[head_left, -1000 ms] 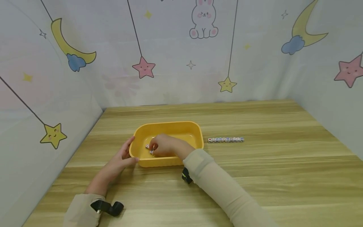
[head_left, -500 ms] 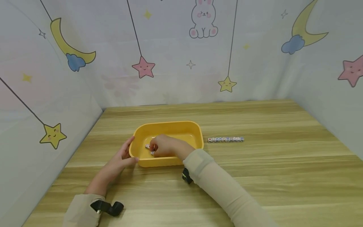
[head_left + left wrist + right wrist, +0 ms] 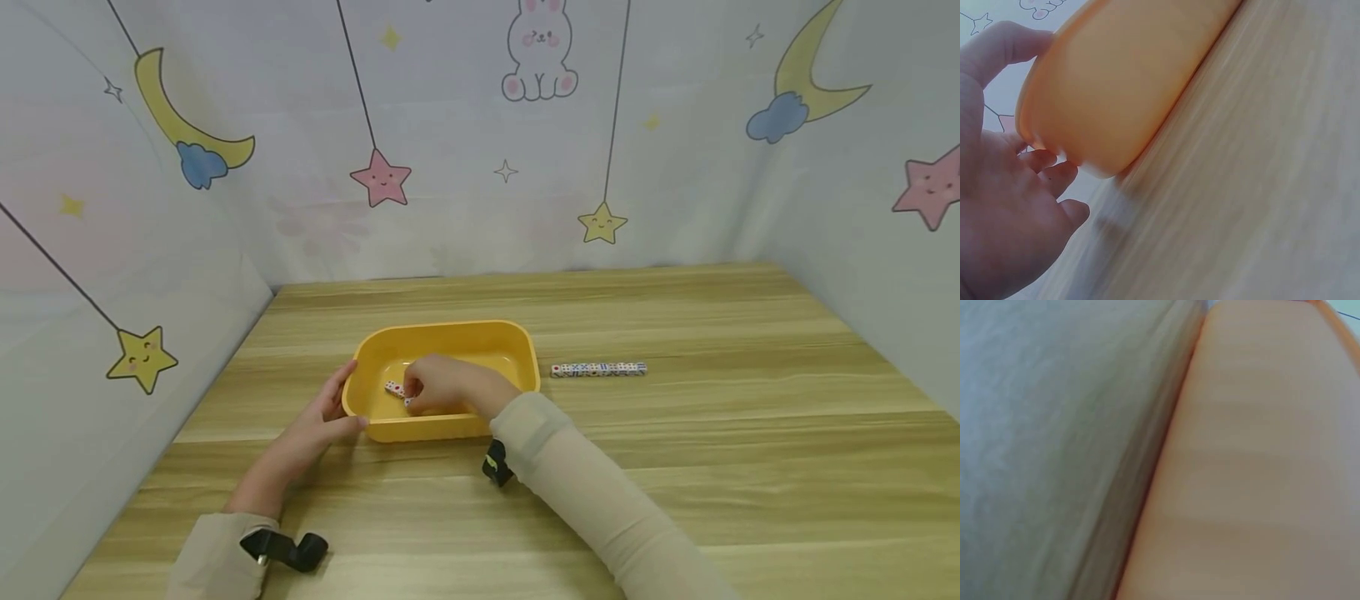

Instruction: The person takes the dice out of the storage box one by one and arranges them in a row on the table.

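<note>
A yellow plastic box stands on the table, open at the top. My left hand grips its left end, the thumb on the near rim and the fingers around the outside wall. In the left wrist view, the same hand has its bent fingertips against the box wall. Reaching inside the box, my right hand pinches small white dice at the floor, its fingers partly covering them. A few dice show just left of those fingertips. The right wrist view shows only the box's outer wall and the table.
To the right of the box, a straight row of dice lies on the wooden table. A printed cloth backdrop rises behind the table and along both sides.
My right hand has shifted slightly right within the box, and more of the dice beside its fingertips show in a short line. The left hand and the box have stayed put.
</note>
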The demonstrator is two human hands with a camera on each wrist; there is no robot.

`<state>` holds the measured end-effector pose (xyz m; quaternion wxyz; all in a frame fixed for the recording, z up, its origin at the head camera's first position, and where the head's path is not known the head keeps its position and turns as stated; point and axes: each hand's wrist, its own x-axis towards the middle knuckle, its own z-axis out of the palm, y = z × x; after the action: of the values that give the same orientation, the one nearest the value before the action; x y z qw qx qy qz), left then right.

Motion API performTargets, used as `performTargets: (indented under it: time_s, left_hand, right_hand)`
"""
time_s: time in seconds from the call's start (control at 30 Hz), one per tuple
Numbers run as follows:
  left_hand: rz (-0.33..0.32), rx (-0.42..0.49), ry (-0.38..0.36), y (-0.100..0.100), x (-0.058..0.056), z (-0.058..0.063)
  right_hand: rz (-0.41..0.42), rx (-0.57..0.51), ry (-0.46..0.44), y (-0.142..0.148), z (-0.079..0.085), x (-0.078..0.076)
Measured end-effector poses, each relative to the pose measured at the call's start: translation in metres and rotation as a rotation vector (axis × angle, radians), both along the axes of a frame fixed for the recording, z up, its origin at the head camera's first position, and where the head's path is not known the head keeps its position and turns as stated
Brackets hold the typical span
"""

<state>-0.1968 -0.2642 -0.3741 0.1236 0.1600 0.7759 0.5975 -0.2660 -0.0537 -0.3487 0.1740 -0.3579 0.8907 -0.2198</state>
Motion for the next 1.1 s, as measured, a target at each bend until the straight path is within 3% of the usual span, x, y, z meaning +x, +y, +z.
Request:
performTargets:
  time_s: [0.3, 0.63, 1.1]
  left_hand:
    - [-0.002, -0.002, 0.005, 0.000, -0.001, -0.001]
    - [0.008, -0.041, 0.003, 0.000, 0.001, 0.001]
    - [0.005, -0.034, -0.006, -0.002, -0.001, -0.003]
  right_hand:
    - [0.035, -0.068, 0.048, 0.015, 0.009, -0.003]
    - [0.032, -0.167, 0.037, 0.041, 0.013, -0.003]
    - [-0.033, -0.232, 0.055, 0.089, 0.023, -0.002]
